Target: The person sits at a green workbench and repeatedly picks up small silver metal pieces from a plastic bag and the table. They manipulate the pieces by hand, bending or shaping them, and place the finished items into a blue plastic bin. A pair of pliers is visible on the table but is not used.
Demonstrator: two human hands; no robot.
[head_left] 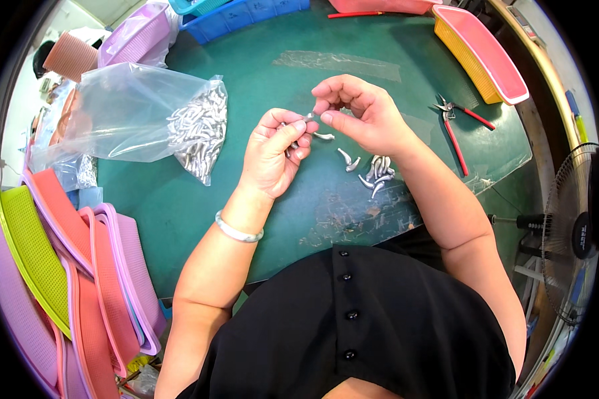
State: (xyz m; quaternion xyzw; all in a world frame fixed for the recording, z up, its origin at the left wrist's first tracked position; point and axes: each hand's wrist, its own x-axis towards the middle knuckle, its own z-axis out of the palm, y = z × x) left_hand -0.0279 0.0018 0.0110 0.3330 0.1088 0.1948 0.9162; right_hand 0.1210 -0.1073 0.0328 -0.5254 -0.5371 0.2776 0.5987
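working piece by piece, it seems, the left hand (276, 143) is clamped on one small silvery metal piece (309, 117), held between thumb and fingers above the green counter (186, 216), to the right of the clear plastic bag (130, 110). more metal shows below the thumb of that hand. the right hand (373, 120) is close by, its fingers curled toward the piece; whether they grip it, i cannot tell. this one piece looks unfinished, and plenty more seems left: the bag's right end bulges with curved silvery pieces (199, 130), far more than lie outside it, so i would guess an early stage. farther to the right of the bag, a small loose pile (381, 170) and a nearby pair of pieces (348, 160) lie on the counter; they could be done or waiting, and nothing shows which. farther still to the right of the bag, red-handled cutters (454, 143) lie spread, out of both hands.
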